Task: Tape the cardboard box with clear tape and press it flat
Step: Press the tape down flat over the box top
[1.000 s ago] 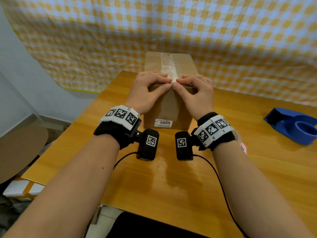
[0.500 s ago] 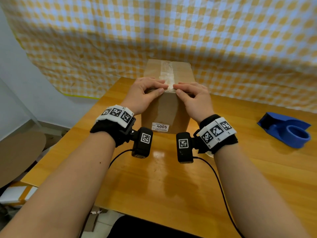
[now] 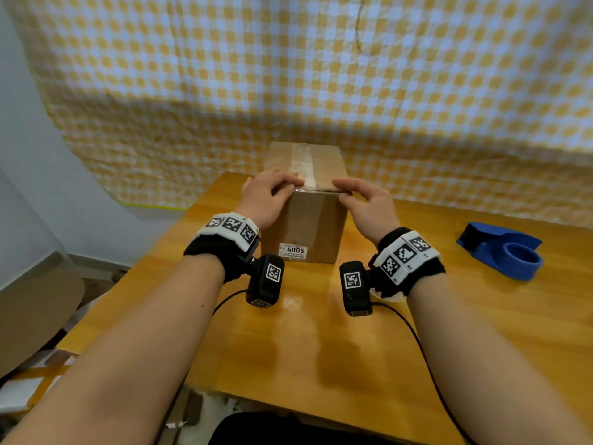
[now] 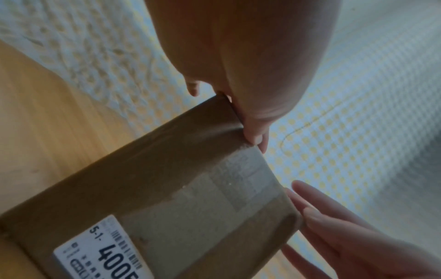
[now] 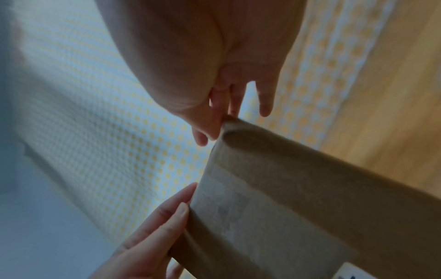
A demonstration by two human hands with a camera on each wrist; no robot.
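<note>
the cardboard box (image 3: 305, 226) sits on the surface (image 3: 321, 348), far left of the blue tape holder (image 3: 503, 252). the left hand (image 3: 266, 200) and right hand (image 3: 365, 203) curl over its near top edge, pressing the clear tape (image 3: 303, 162). pushing too hard could slide the box or wrinkle the tape

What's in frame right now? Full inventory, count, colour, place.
cardboard box: 1, brown, far middle of the table
clear tape: 1 strip, along the box's top seam and over its near edge
label: 1, white, reads 4005, low on the box's near face
tape dispenser: 1, blue, right on the table
table: 1, orange wood
checked cloth: 1, yellow and white, behind
left hand: on the box's top near edge, left
right hand: same edge, right
</note>
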